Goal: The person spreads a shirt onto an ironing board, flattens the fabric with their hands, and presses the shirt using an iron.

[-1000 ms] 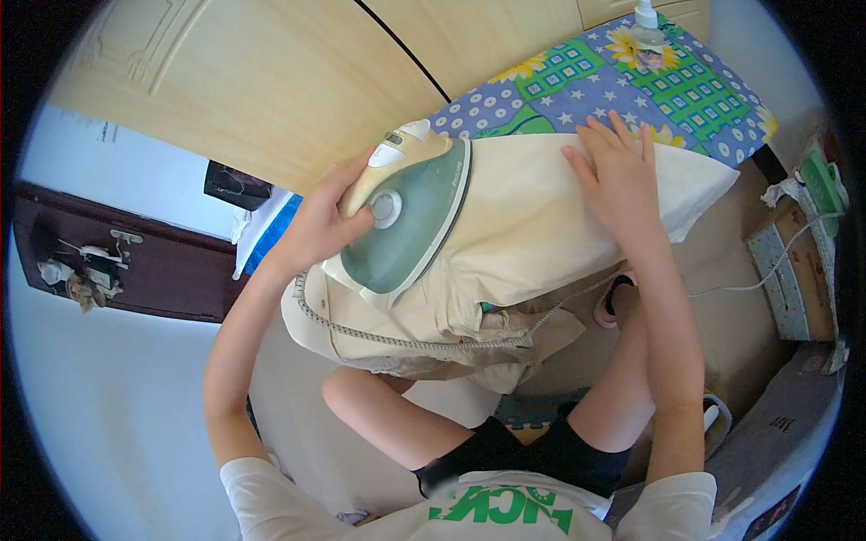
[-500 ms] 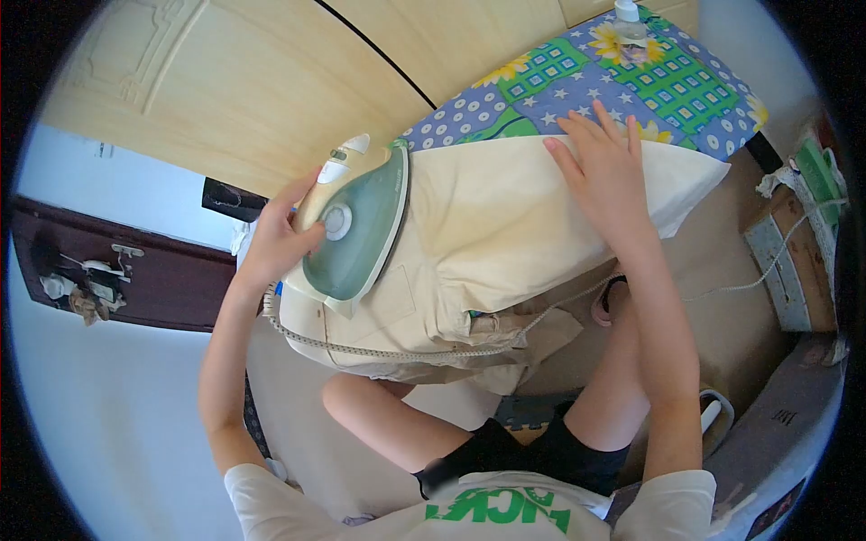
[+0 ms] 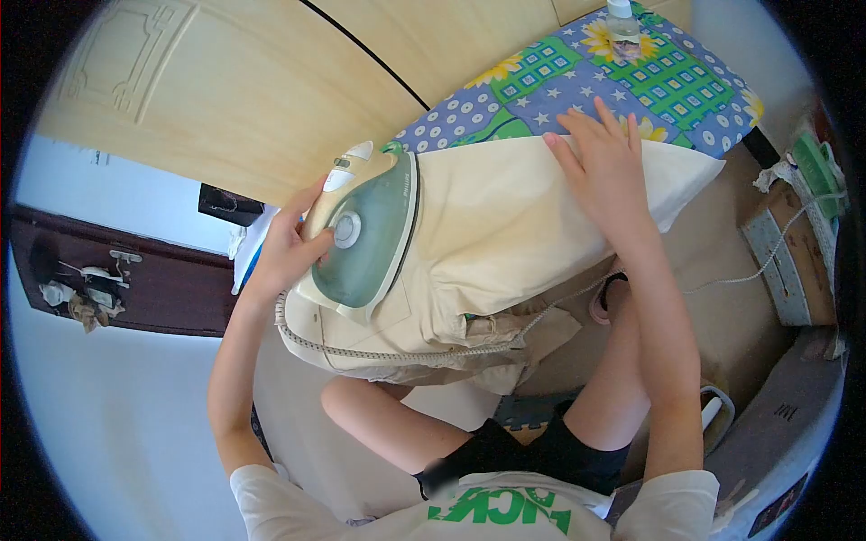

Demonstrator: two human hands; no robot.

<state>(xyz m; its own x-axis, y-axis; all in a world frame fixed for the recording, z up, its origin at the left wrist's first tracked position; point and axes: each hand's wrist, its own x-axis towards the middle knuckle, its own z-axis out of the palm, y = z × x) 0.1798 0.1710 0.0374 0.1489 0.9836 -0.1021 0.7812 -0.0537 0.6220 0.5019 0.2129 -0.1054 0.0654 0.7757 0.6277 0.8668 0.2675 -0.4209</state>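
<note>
gripping iron [image 3: 374, 257]: left hand [image 3: 287, 245] | right hand [image 3: 609, 185]: splayed | cord [image 3: 406, 356] across cream garment [image 3: 496, 216] | bottle [image 3: 622, 32] on flowered board [image 3: 541, 108]

White T-shirt [image 3: 397, 525] over black shorts [image 3: 532, 451].
Chunky green letters [image 3: 502, 506] cross the chest, and the short sleeves [image 3: 265, 494] are plain white; from where I stand, the footwear [image 3: 598, 310] shows a pinkish edge, the rest hard to make out.

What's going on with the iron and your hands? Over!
Left grip around iron. Right grip open, resting on cream cloth. Cord along the cloth's near side, might snag. Over.
</note>
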